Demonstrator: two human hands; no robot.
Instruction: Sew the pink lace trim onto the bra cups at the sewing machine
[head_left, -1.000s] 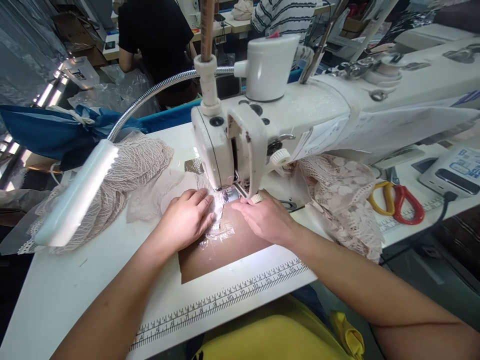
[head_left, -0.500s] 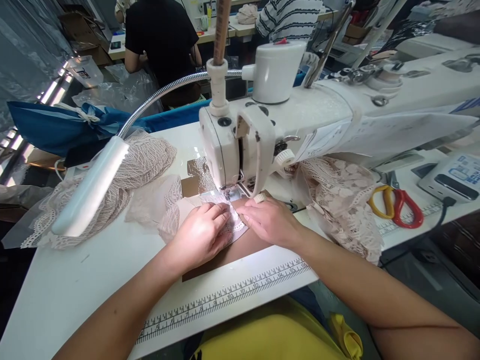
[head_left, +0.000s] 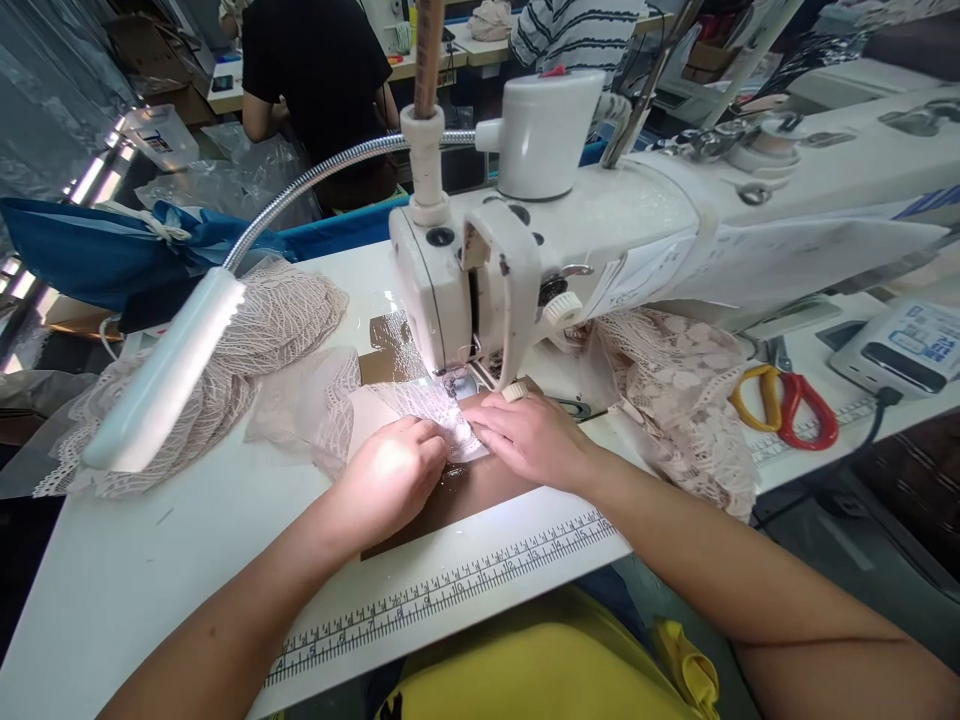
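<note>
A pale lace piece (head_left: 424,402) lies under the presser foot of a white sewing machine (head_left: 469,290), lit by the lamp. My left hand (head_left: 394,475) is closed on the lace's near edge, left of the needle, with fingers curled and their tips partly hidden. On the other side, my right hand (head_left: 536,440) keeps its fingers together and pinches the lace's right edge close to the presser foot; its thumb is mostly hidden. Beneath both hands is a brown sheet (head_left: 480,495) on the white table.
Stacked lace pieces (head_left: 281,315) lie at the left under a lamp head (head_left: 169,370). More lace (head_left: 667,390) is bunched to the right, beside red-and-yellow-handled scissors (head_left: 806,410) and a white box (head_left: 900,345). A printed ruler (head_left: 450,595) runs along the front edge. People sit beyond.
My left hand has drawn slightly left and toward me, its fingers more curled, uncovering more lace by the needle. My right hand stays almost in place. The whole view has shifted a little.
</note>
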